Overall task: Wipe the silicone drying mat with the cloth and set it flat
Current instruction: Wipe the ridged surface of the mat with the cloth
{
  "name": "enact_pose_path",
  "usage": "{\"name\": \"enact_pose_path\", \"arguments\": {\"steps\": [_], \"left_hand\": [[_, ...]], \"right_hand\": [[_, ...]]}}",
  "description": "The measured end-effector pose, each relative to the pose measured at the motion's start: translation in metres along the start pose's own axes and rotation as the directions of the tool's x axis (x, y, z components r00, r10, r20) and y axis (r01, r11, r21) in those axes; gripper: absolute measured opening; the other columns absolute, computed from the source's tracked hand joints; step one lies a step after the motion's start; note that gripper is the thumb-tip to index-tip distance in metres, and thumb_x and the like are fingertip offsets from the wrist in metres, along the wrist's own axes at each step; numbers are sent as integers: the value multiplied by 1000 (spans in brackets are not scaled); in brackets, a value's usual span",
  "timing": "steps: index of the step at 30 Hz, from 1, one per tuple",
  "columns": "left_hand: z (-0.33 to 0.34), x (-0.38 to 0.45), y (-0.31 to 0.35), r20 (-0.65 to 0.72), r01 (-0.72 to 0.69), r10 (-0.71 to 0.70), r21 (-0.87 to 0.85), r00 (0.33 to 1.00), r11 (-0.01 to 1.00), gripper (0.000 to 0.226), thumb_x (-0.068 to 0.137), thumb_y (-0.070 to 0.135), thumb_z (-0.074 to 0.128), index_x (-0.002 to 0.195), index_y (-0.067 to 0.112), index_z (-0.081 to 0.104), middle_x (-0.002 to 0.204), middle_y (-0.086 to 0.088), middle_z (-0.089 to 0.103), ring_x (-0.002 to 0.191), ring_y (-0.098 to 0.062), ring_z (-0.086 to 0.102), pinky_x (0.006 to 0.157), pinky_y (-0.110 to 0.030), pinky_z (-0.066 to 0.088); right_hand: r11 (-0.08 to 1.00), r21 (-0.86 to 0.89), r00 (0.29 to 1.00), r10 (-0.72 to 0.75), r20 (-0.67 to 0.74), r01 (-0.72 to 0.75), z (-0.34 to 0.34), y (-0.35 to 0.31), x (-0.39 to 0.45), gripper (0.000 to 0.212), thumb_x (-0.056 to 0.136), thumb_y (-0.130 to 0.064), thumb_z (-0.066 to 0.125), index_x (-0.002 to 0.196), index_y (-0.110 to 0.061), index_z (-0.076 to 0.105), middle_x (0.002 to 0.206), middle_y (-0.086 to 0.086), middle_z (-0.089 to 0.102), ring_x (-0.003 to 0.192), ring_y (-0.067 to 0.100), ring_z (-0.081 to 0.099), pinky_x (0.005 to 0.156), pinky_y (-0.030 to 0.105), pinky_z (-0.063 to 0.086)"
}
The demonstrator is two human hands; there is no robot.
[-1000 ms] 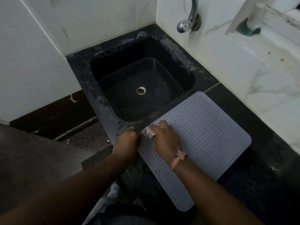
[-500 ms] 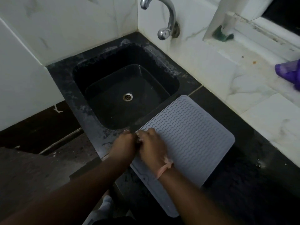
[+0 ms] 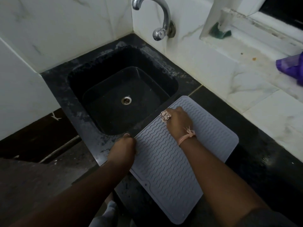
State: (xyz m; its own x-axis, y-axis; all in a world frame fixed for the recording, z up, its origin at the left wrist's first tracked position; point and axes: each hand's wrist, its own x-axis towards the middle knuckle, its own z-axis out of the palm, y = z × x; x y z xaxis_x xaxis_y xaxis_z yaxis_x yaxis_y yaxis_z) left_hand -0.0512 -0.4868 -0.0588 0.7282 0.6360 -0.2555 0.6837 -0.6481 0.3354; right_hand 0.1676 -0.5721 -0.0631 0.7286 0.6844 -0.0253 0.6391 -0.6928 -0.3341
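Observation:
A grey silicone drying mat (image 3: 172,161) with wavy ridges lies on the black counter, right of the sink. My right hand (image 3: 179,122) grips a small bunched pinkish cloth (image 3: 164,116) and presses it on the mat near the mat's far left edge. A pink band sits on that wrist. My left hand (image 3: 125,148) rests at the mat's left edge near the sink corner, fingers curled at the edge; whether they pinch the mat is hidden.
A black sink (image 3: 123,95) with a metal drain lies at the left, under a chrome tap (image 3: 157,22). White marble wall and ledge run along the right, with a purple object (image 3: 291,66) and a green sponge (image 3: 219,32) on the ledge.
My right hand has slid with the cloth away from the left hand, up along the mat's left edge toward the far side. The left hand stays at the edge. The camera has tilted up.

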Motion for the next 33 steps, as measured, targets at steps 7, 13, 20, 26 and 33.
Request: {"name": "enact_pose_path", "arguments": {"steps": [7,13,20,26,33], "left_hand": [[7,30,28,-190,-126,108,-87,976,988,14,95,16,64,106,22,70,101,0,64,88,-16,61,72,-29,53],[43,24,33,-278,-64,23,-140,960,988,34,94,19,64,127,21,62,124,-3,57,103,-20,49,85,-29,35],[53,27,26,-220,-64,48,-63,974,996,47,105,32,43,152,35,40,143,2,41,111,-13,36,92,-32,38],[50,28,28,-138,-64,64,0,988,998,57,102,51,23,159,49,15,150,3,26,118,-14,27,96,-33,36],[38,44,43,-150,-27,35,54,988,998,56,97,53,21,144,38,46,136,0,51,109,-18,46,90,-38,44]], "right_hand": [[973,231,998,-35,58,20,17,-29,-61,48,91,-21,69,135,-33,55,123,-1,50,104,18,59,81,35,59],[989,119,996,-89,9,87,23,-36,-68,49,87,-22,69,133,-36,56,121,-3,49,109,16,52,81,32,54],[994,65,995,-88,53,84,7,-1,-12,48,90,-27,68,136,-33,58,123,-2,53,109,17,56,82,31,54],[997,6,993,82,-90,-81,-2,38,46,27,93,-27,63,119,-26,69,118,6,63,99,24,65,76,37,58],[993,106,998,55,-37,-51,0,13,11,42,90,-24,70,130,-31,58,121,-3,55,101,13,59,80,25,53]]}}
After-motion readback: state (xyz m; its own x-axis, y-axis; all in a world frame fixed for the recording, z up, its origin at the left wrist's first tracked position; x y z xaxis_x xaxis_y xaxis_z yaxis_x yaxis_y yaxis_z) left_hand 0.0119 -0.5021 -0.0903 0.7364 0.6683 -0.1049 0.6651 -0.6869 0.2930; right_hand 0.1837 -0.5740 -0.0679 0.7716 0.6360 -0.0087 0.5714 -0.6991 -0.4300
